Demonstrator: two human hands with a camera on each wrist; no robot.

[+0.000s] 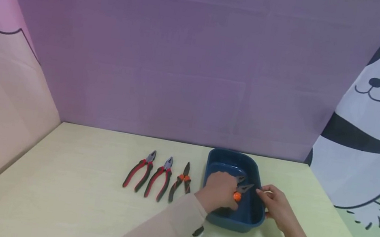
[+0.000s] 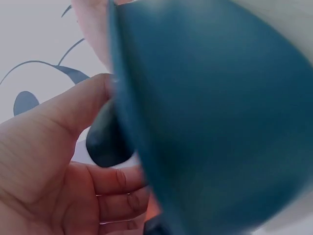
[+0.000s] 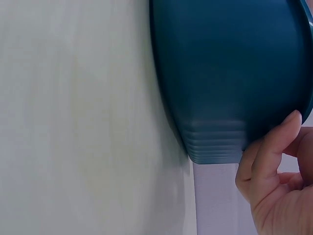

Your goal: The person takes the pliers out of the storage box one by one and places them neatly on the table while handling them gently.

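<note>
My left hand reaches over the near left side of a blue plastic bin and grips pliers with orange on the handles. Their grey jaws point to the right, and most of the handles are hidden by the hand. Another grey plier head shows just behind them inside the bin. In the left wrist view, a dark handle end sticks out between thumb and fingers, beside the bin's wall. My right hand pinches the bin's right rim, with one fingertip against the outer wall in the right wrist view.
Left of the bin, two pliers with red and black handles and one with orange and black handles lie in a row on the pale table. A purple backdrop stands behind the table's far edge.
</note>
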